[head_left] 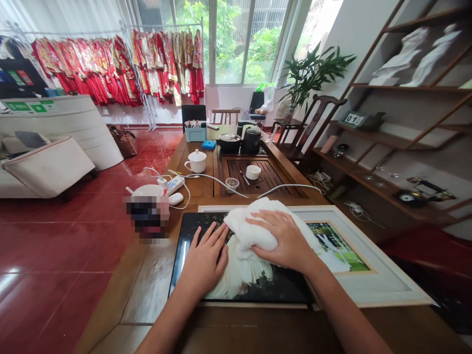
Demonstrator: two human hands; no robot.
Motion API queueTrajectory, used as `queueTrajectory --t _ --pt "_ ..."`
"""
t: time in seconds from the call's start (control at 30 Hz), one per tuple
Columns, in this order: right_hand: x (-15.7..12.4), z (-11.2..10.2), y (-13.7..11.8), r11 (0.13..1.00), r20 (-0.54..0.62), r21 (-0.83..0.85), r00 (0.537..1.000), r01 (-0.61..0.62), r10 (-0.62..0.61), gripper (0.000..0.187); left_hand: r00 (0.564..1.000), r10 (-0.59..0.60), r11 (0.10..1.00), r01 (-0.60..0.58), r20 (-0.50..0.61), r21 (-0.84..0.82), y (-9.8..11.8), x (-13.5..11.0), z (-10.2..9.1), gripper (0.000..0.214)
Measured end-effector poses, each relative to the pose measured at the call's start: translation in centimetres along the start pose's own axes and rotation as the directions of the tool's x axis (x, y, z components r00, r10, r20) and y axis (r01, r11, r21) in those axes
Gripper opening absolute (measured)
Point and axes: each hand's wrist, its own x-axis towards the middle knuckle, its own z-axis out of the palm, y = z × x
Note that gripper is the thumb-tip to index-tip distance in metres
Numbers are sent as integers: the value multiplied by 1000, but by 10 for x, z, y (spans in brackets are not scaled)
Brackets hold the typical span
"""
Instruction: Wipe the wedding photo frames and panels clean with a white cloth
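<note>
A large framed wedding-style photograph (368, 278) with a glossy dark glass front and a pale mat lies flat on the wooden table. My left hand (205, 263) rests flat on the glass, fingers spread, holding nothing. My right hand (283, 241) presses down on a folded white cloth (252, 228) that lies on the glass near the picture's top edge. The cloth and both hands hide part of the picture, which shows white feathery fabric and green grass.
Beyond the frame stands a wooden tea table with a slatted tea tray (258, 177), black kettle (251, 140), white lidded cup (196, 161), white power strip (175, 185) and loose cables. A blurred object (147, 216) stands left of the frame. Shelves (398, 132) rise at right; red tile floor (55, 265) lies left.
</note>
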Motion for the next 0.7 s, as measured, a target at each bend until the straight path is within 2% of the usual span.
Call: queueTrajectory --t 0.23,0.37,0.5,0.7 --pt "-56 -17 -36 992 119 9 985 122 -123 71 1000 2 1000 -3 29 18 -1 0 1 48" --pt "-74 -23 -43 983 163 7 970 183 -181 76 1000 6 1000 -6 8 0 -1 0 3 47" --pt "-63 -19 -31 985 160 18 971 174 -175 74 1000 17 1000 -17 5 -7 -2 -1 3 48" --pt "-12 0 -6 999 11 9 999 41 -41 58 999 28 999 -29 -17 -16 -2 -1 2 46"
